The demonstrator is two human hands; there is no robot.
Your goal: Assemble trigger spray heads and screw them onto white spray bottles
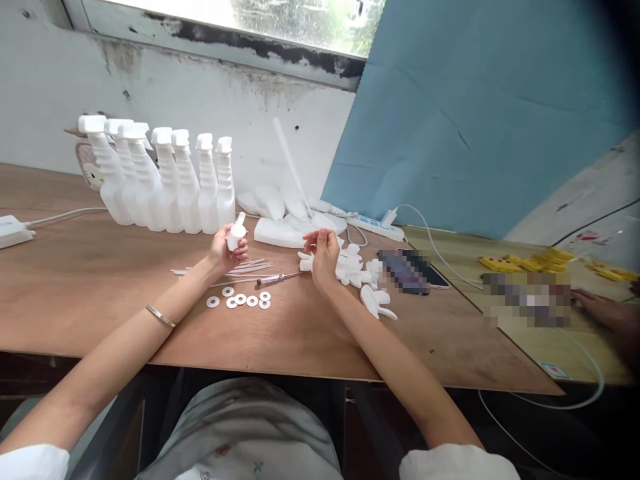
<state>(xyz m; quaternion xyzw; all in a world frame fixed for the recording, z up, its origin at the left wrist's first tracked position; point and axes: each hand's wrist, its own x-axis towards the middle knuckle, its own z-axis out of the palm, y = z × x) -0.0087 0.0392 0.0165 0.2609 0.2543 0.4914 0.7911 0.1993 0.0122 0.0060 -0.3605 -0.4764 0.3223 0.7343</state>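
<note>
My left hand (pixel 226 248) is closed around a white plastic spray head (pixel 237 235), its narrow end pointing up. A long translucent white tube (pixel 291 160) slants up and left from the fingertips of my right hand (pixel 324 252), which is closed in a pinch at its lower end. Beside and behind that hand spreads a pile of white trigger spray heads (pixel 353 267). Several thin white tubes (pixel 250 268) lie between my hands. Near them are a screwdriver (pixel 277 277) and several flat white washers (pixel 241 299).
Several white spray bottles (pixel 183 193) stand in a row at the back left. White bags (pixel 280 200) lie against the wall near a power strip (pixel 377 225). Phones (pixel 425 270) rest at right. Another person's hand (pixel 597 307) is by yellow items (pixel 537 260) on the adjoining table.
</note>
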